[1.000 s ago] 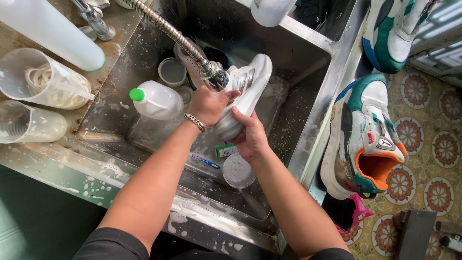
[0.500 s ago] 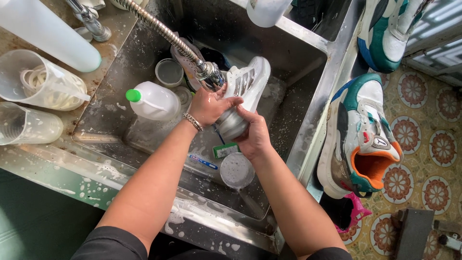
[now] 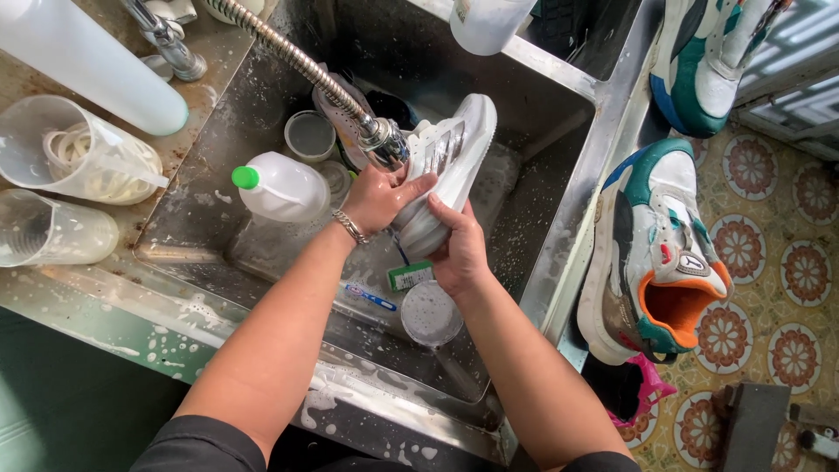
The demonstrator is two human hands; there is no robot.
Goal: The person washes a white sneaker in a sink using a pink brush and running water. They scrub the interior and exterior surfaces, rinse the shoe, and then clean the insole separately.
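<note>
As water runs, right hand [image 3: 459,253] gripping shoe [image 3: 450,166]

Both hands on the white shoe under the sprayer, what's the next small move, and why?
Probably turn the white shoe a little under the spray head. The left hand and right hand grip its heel end, the nozzle sits against one side only, and suds show across the sink wall.

Colours at the sink

White sneaker [image 3: 450,166] w/ silver stripes. Bottle [image 3: 284,186]: translucent white, green cap. Sneaker on the ledge [image 3: 655,245]: white, teal, blue, orange lining. Floor tiles [image 3: 786,262]: yellow w/ red-brown floral medallions. Toothbrush [image 3: 371,295]: blue-white.
</note>
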